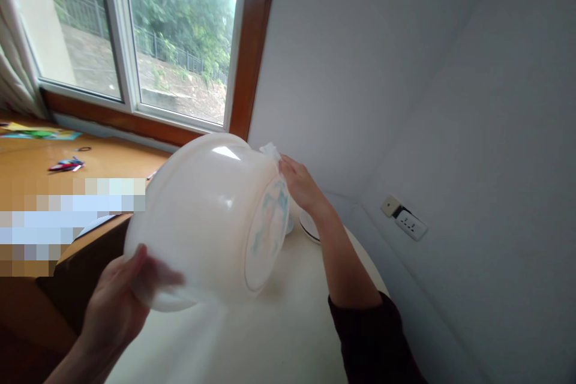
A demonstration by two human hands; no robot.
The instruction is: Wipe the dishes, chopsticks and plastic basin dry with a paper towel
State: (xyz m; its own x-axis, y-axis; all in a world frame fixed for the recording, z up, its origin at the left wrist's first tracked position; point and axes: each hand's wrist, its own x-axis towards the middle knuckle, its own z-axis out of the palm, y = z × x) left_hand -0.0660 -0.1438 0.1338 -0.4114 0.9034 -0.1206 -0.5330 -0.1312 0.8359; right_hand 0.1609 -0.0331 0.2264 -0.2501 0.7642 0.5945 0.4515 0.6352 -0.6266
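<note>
A large translucent white plastic basin (193, 216) is tipped on its side above the table, its round base with bluish stains turned to the right. My left hand (121, 294) grips the rim at the lower left, thumb outside and fingers showing faintly through the plastic. At the upper right, my right hand (299, 183) presses a white tissue or cloth (270, 150) against the basin's outer wall near the base. The fingertips of that hand are partly hidden by the basin and the white piece.
Beneath the basin stands a round white table (288, 336), with a dark-rimmed white dish (309, 227) on it. A wooden desk (112, 159) on the left bears scissors-like items (66, 164) and coloured papers (40, 132). A socket (410, 225) is on the right wall.
</note>
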